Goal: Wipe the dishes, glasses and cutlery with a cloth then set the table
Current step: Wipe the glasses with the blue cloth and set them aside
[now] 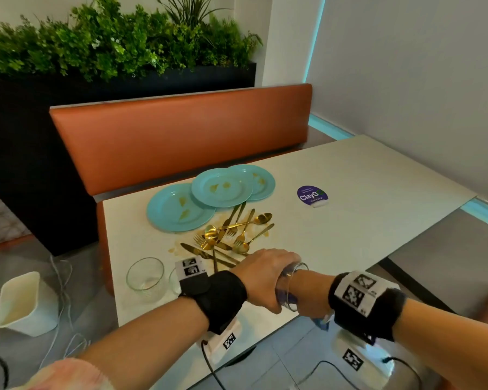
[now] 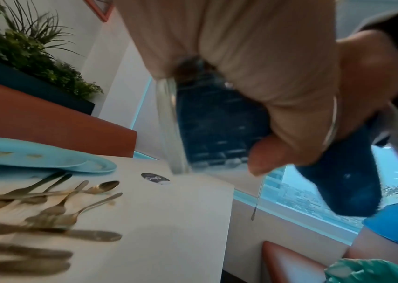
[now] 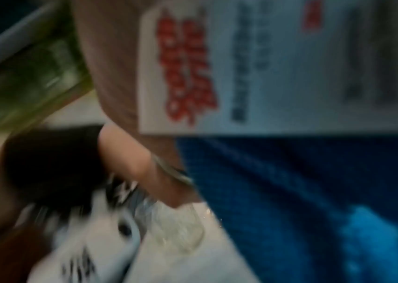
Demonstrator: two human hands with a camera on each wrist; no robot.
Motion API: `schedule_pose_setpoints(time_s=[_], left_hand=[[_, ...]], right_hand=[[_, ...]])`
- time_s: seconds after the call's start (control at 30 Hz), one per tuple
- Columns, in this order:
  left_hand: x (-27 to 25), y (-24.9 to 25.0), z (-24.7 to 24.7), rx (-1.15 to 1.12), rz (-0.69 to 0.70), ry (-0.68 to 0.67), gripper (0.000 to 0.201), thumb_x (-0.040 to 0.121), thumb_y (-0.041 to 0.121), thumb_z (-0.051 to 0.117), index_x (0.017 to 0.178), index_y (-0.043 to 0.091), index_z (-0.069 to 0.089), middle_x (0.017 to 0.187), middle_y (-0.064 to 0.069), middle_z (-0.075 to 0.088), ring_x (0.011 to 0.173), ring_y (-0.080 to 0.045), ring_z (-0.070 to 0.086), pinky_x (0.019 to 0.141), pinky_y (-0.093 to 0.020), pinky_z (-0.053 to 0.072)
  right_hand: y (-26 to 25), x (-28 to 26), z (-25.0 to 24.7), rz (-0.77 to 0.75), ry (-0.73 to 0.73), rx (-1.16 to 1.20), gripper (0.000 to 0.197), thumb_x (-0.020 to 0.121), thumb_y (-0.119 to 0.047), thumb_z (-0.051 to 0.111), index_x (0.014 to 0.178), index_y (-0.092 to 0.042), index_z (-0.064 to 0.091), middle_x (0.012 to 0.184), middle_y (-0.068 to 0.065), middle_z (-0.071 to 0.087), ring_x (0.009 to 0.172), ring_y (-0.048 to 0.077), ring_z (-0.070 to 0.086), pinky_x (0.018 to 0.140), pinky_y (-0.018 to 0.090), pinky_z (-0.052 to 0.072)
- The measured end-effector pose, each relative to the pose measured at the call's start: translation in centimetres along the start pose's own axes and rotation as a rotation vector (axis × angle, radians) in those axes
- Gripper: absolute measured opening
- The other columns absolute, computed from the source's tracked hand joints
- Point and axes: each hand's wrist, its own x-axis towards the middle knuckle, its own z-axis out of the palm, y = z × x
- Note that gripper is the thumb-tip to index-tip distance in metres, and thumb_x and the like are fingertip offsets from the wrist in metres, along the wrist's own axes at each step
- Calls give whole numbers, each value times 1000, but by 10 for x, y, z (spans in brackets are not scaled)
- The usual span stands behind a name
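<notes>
Left hand [image 1: 261, 278] gripped the glass [image 1: 292, 287] on its side, mouth toward the right hand [image 1: 307, 291], whose fingers were hidden inside with the blue cloth [image 2: 222, 122]; their state could not be judged. Both hands hung over the near edge of the surface [image 1: 350, 192]. The stained plates [image 1: 221, 187] and cutlery [image 1: 231, 235] lay beyond, nearer the left hand.

Low in the frame, the left hand [image 1: 261, 277] wraps around a glass [image 1: 292, 285] lying sideways, the right hand's [image 1: 307, 291] fingers buried inside it. Above them gold cutlery [image 1: 231, 235] sprawls below three stained turquoise plates [image 1: 209, 197]; an empty glass [image 1: 144, 277] stands lower left.
</notes>
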Motion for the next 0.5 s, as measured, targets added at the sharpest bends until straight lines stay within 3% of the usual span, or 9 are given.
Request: schedule_pose_setpoints(time_s=[0.1, 0.17, 0.27, 0.33, 0.37, 0.43, 0.5], left_hand=[[-11, -5, 17, 33, 37, 219, 83, 49, 26, 86, 123, 8, 54, 111, -8, 65, 100, -25, 62, 90, -34, 49], [-18, -13, 29, 0, 22, 365, 86, 44, 32, 89, 118, 12, 52, 105, -7, 67, 96, -21, 64, 86, -31, 52], [-32, -18, 39, -176, -48, 470, 88, 48, 43, 85, 121, 19, 43, 114, -4, 62, 108, -8, 50, 96, -22, 41], [-40, -21, 39, -317, -98, 507, 77, 47, 46, 75, 116, 29, 44, 120, 12, 53, 110, 8, 48, 97, -8, 37], [-42, -24, 38, -374, -124, 505, 71, 47, 44, 73, 111, 32, 45, 119, 19, 51, 107, 15, 50, 94, -6, 39], [-51, -30, 37, -415, -194, 558, 69, 48, 38, 79, 109, 39, 46, 114, 23, 54, 102, 17, 53, 91, -8, 43], [-64, -37, 41, -419, -276, 693, 77, 48, 41, 82, 115, 40, 44, 118, 23, 49, 108, 6, 50, 93, -9, 42]], right_hand=[[5, -2, 5, 26, 30, 763, 20, 79, 11, 50, 81, -7, 58, 66, 1, 60, 61, 13, 57, 59, 25, 52], [6, -3, 12, 18, 52, 1156, 25, 63, 9, 53, 79, -9, 60, 56, -2, 66, 48, 8, 62, 47, 19, 50], [5, 0, 16, -64, 73, 1223, 38, 55, 0, 48, 89, -9, 62, 70, 4, 67, 53, 11, 63, 48, 20, 50], [5, -8, 7, -146, 95, 1156, 29, 57, -2, 48, 83, -9, 59, 68, 2, 63, 56, 9, 60, 50, 19, 49], [6, -14, 0, -192, 116, 1130, 24, 58, -2, 48, 79, -8, 57, 63, -3, 63, 54, 6, 59, 50, 18, 49], [13, -22, -17, -229, 219, 1185, 20, 57, 2, 49, 74, -6, 55, 53, -5, 62, 48, 5, 57, 47, 18, 47], [26, -23, -31, -204, 388, 1286, 27, 62, 13, 54, 79, -8, 59, 59, 1, 66, 51, 12, 61, 46, 21, 50]])
